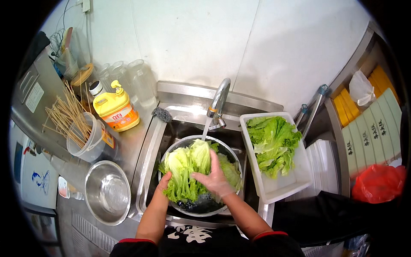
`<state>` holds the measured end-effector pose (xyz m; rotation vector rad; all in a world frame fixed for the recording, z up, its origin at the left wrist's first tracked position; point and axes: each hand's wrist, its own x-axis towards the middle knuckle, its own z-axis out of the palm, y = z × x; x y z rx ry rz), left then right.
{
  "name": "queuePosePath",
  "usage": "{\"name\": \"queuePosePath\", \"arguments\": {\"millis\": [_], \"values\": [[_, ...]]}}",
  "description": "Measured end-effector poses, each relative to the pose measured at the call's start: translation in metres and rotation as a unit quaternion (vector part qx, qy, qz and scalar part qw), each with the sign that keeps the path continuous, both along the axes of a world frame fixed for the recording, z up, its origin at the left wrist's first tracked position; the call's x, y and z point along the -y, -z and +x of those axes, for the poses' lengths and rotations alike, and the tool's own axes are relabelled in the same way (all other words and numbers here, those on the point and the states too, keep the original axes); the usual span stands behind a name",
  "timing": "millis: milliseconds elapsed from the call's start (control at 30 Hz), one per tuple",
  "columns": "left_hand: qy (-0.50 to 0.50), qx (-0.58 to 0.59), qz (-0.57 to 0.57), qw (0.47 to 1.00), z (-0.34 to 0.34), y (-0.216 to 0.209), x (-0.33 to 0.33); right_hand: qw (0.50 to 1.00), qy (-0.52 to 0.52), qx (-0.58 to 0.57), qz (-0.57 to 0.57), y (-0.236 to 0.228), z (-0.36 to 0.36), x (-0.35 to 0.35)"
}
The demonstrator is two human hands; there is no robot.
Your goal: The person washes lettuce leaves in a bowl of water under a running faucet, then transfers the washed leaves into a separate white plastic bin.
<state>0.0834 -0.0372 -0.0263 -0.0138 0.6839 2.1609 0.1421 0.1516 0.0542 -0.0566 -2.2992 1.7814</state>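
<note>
The bunch of frilly green lettuce (pixel 184 171) is pale yellow-green at the top and has curly, brighter edges lower down. It is held up over the big round silver metal bowl (pixel 199 213). More green lettuce leaves (pixel 231 172) sit inside, on the right.

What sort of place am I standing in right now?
Probably a commercial kitchen, at its washing station. What suggests it: lettuce held over a metal sink with the faucet running, and a plastic tub packed with wooden skewers.
</note>
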Motion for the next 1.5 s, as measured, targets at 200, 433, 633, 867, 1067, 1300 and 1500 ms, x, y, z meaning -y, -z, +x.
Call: {"name": "queuePosePath", "arguments": {"millis": [200, 433, 633, 867, 1067, 1300, 1500], "values": [[-0.018, 0.011, 0.037, 0.999, 0.001, -0.008, 0.003, 0.969, 0.049, 0.070, -0.232, -0.005, 0.003, -0.014], [-0.024, 0.020, 0.036, 0.999, 0.009, -0.011, 0.012, 0.869, 0.072, 0.238, -0.427, 0.016, 0.014, -0.041], [-0.010, 0.017, 0.020, 1.000, 0.010, -0.014, 0.013, 0.819, 0.100, 0.241, -0.512, 0.053, 0.024, -0.059], [0.058, -0.027, -0.081, 0.995, -0.002, 0.007, 0.006, 0.941, 0.049, 0.213, -0.258, 0.063, 0.036, -0.058], [0.081, -0.076, -0.119, 0.987, -0.004, 0.009, -0.006, 0.950, 0.016, 0.261, -0.168, -0.024, 0.039, -0.016], [0.094, -0.061, -0.115, 0.987, 0.002, 0.008, 0.001, 0.980, -0.045, 0.193, 0.007, -0.026, 0.034, -0.020], [0.087, -0.075, -0.053, 0.992, 0.003, -0.010, -0.003, 0.992, 0.013, -0.015, 0.128, -0.025, 0.035, 0.000]]}}
